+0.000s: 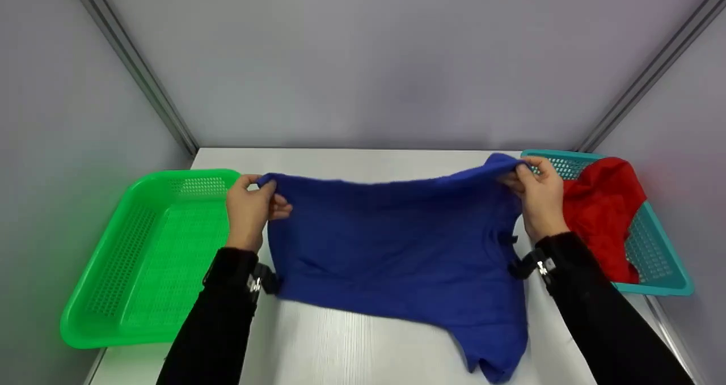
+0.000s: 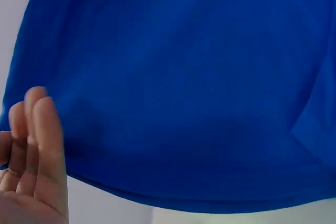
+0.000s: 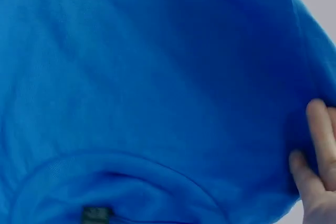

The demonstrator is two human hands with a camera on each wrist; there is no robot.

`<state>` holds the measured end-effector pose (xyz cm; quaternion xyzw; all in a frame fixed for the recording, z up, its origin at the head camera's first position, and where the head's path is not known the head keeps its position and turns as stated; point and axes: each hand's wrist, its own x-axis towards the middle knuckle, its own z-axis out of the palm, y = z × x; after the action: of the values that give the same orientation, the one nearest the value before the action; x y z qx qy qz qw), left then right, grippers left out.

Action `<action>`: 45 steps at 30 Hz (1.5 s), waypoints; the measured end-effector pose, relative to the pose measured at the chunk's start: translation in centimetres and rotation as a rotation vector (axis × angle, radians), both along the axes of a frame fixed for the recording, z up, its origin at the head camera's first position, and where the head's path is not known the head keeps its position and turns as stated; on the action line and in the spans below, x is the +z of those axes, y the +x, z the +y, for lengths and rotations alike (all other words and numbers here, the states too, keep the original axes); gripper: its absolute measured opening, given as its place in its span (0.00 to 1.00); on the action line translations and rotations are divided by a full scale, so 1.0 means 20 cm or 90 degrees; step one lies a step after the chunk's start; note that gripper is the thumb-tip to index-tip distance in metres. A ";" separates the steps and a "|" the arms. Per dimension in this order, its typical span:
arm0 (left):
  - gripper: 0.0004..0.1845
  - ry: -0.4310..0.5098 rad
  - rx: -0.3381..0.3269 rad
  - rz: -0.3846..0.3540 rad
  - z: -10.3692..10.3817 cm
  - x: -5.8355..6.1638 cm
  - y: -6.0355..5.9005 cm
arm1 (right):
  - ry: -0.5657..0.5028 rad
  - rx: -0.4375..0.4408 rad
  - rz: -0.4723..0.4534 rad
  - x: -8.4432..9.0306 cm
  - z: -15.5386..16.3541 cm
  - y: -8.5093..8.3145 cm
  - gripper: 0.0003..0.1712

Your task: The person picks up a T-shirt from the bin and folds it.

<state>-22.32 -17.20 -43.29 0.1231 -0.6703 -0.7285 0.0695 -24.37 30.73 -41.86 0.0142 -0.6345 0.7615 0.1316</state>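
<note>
A white table [image 1: 351, 339] stood inside grey walls. On its left edge sat a green basket [image 1: 142, 260], holding nothing visible. At the right edge sat a teal basket [image 1: 652, 249] with a red cloth [image 1: 601, 215] heaped in it, part of the cloth draped over the near rim. Neither basket lay between the hands; the green one was just beside the left wrist and the teal one just behind the right hand.

Both arms, in black sleeves with a strap at each wrist, reached forward from the bottom of the head view, forearms angled slightly inward, hands raised above the table and well apart.

A blue shirt [image 1: 397, 243] hung stretched between them over the middle of the table. Its top edge sagged a little between the two grips, and its lower part trailed onto the table, one end lying crumpled near the front right.

The left hand [image 1: 249, 212] pinched the shirt's upper left corner, thumb on the far side and fingers [image 2: 37, 129] curled against the cloth. The right hand [image 1: 539, 195] pinched the upper right corner in the same way, its fingers [image 3: 317, 140] pressed on the fabric. The wrist views showed little besides blue cloth and fingertips.
</note>
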 end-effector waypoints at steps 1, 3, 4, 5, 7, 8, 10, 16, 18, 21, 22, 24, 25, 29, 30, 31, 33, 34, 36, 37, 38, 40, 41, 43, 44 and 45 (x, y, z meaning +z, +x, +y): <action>0.20 0.026 -0.012 0.004 0.00 0.01 -0.03 | 0.036 0.023 -0.021 0.01 0.00 -0.04 0.22; 0.31 0.040 -0.043 0.013 0.00 0.01 -0.09 | 0.164 0.067 -0.071 0.02 0.00 -0.09 0.40; 0.37 0.017 -0.060 0.011 0.00 0.00 -0.11 | 0.242 0.099 -0.085 0.02 0.00 -0.11 0.48; 0.42 -0.024 -0.079 0.012 0.00 -0.01 -0.12 | 0.328 0.131 -0.092 0.01 0.00 -0.12 0.53; 0.48 -0.139 -0.113 0.009 0.01 -0.07 -0.13 | 0.474 0.166 -0.103 -0.04 0.00 -0.12 0.56; 0.48 -0.209 -0.120 0.002 0.02 -0.11 -0.12 | 0.535 0.176 -0.100 -0.08 0.00 -0.10 0.55; 0.46 -0.349 -0.133 -0.016 0.04 -0.20 -0.08 | 0.626 0.210 -0.079 -0.17 -0.02 -0.05 0.48; 0.30 -0.620 -0.277 -0.013 0.10 -0.45 0.11 | 0.832 0.357 -0.040 -0.46 -0.07 0.22 0.35; 0.28 -0.667 -0.363 -0.004 0.11 -0.52 0.18 | 0.882 0.407 -0.042 -0.53 -0.07 0.32 0.33; 0.32 -0.729 -0.475 -0.006 0.12 -0.59 0.27 | 0.917 0.471 -0.072 -0.60 -0.06 0.44 0.33; 0.33 -0.759 -0.491 0.003 0.11 -0.61 0.29 | 0.921 0.485 -0.088 -0.62 -0.06 0.46 0.34; 0.36 -0.821 -0.484 0.040 0.11 -0.65 0.33 | 0.923 0.502 -0.120 -0.65 -0.04 0.50 0.38; 0.37 -0.855 -0.467 0.064 0.11 -0.66 0.34 | 0.923 0.508 -0.129 -0.66 -0.03 0.51 0.40; 0.36 -0.962 -0.369 0.128 0.12 -0.71 0.37 | 0.913 0.530 -0.142 -0.70 0.00 0.53 0.50; 0.35 -0.977 -0.356 0.126 0.12 -0.73 0.38 | 0.912 0.537 -0.137 -0.70 0.00 0.53 0.52; 0.33 -0.987 -0.346 0.122 0.12 -0.74 0.39 | 0.912 0.544 -0.135 -0.71 0.01 0.53 0.54; 0.30 -0.998 -0.332 0.109 0.13 -0.75 0.40 | 0.912 0.555 -0.127 -0.72 0.01 0.53 0.58; 0.28 -1.000 -0.328 0.107 0.12 -0.76 0.41 | 0.914 0.560 -0.123 -0.72 0.02 0.54 0.59; 0.25 -0.997 -0.320 0.106 0.12 -0.76 0.43 | 0.916 0.572 -0.113 -0.73 0.02 0.54 0.62; 0.24 -0.991 -0.315 0.107 0.11 -0.75 0.43 | 0.918 0.577 -0.110 -0.74 0.03 0.55 0.63; 0.23 -0.985 -0.313 0.104 0.11 -0.75 0.44 | 0.919 0.581 -0.106 -0.75 0.03 0.55 0.63; 0.21 -0.967 -0.305 0.104 0.11 -0.75 0.44 | 0.917 0.583 -0.100 -0.76 0.04 0.56 0.64; 0.20 -0.957 -0.300 0.104 0.11 -0.75 0.44 | 0.916 0.579 -0.096 -0.77 0.05 0.56 0.63; 0.19 -0.942 -0.294 0.114 0.11 -0.75 0.45 | 0.920 0.560 -0.086 -0.79 0.06 0.57 0.62; 0.20 -0.940 -0.298 0.118 0.11 -0.76 0.45 | 0.922 0.545 -0.076 -0.79 0.06 0.57 0.61; 0.20 -0.937 -0.301 0.125 0.11 -0.76 0.45 | 0.928 0.524 -0.061 -0.79 0.06 0.57 0.60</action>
<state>-13.33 -15.03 -58.54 -0.1657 -0.9806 -0.0989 0.0351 -13.02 31.96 -57.75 0.2938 -0.9170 0.1475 -0.2257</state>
